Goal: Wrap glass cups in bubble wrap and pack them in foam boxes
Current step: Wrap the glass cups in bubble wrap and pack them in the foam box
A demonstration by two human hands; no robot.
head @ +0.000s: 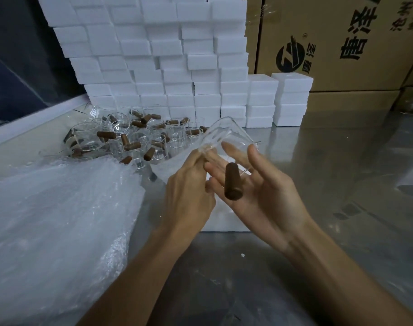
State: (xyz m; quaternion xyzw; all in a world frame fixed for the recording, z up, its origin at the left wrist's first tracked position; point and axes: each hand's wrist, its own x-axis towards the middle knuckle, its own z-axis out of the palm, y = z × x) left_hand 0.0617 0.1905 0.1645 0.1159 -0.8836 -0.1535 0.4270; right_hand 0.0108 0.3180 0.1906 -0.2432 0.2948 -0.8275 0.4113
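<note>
Stacked white foam boxes are filling the back of the scene, with cardboard cartons to their right and a dull metal table running under everything. You are holding one glass cup up over an open foam box that is sitting just in front of you. Your right hand is lying palm up with its fingers nearly straight, cradling the cup from below rather than clamping it. Your left hand is pinching something at the cup's near left edge; whether that is the glass rim or a clear sheet of wrap, you cannot tell from here. The cup's brown handle is pointing down and toward you, lying across your right fingers, while the glass body is tilting up and away. So the cup's long axis is running from your palm outward, and the right hand is carrying the load. The bubble wrap pile is lying well to your left, nearer the left hand, so that hand is probably the one to fetch a sheet. More glass cups are waiting in a loose heap behind the wrap.
</note>
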